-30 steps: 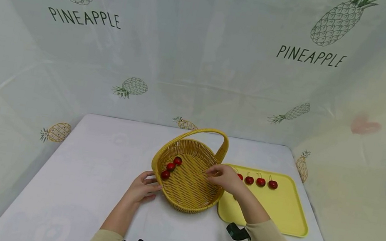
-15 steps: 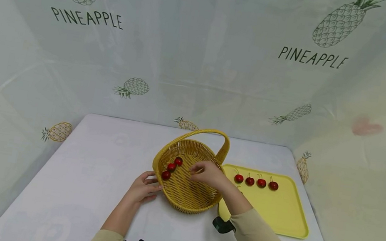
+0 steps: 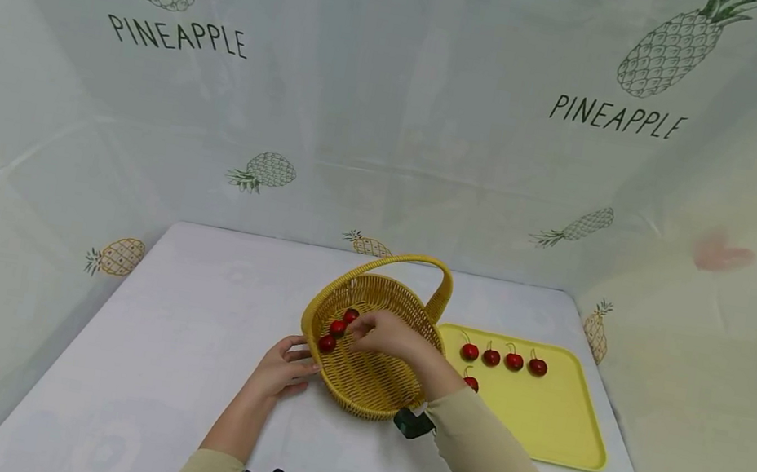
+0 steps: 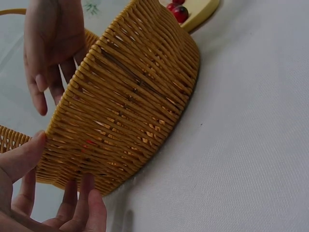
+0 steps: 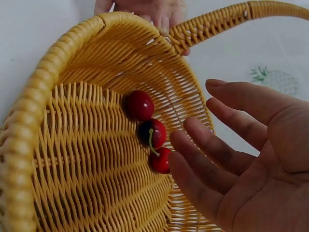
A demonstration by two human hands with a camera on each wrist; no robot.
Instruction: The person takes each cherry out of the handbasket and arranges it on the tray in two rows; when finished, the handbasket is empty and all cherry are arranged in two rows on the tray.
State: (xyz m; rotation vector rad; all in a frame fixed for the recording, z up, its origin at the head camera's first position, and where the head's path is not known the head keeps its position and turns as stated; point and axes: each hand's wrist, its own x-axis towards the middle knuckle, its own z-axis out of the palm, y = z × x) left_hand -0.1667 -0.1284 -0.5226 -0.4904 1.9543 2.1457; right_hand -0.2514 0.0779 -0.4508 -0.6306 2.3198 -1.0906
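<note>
A yellow wicker basket with a tall handle stands on the table, and three red cherries lie in a row inside along its left side. My left hand holds the basket's left rim, the thumb on the rim and the fingers against the outer wall. My right hand is over the basket's inside, just right of the cherries. In the right wrist view its fingers are loosely bent with nothing between them. Whether a fingertip touches the nearest cherry I cannot tell.
To the right of the basket lies a yellow tray with several stemmed cherries in a row and another cherry in front, partly hidden by the right arm. White table extends on the left. A pineapple-print curtain hangs behind.
My right hand has moved left across the basket, from its right rim to beside the cherries. The left hand has stayed on the rim, and the basket has not moved.
</note>
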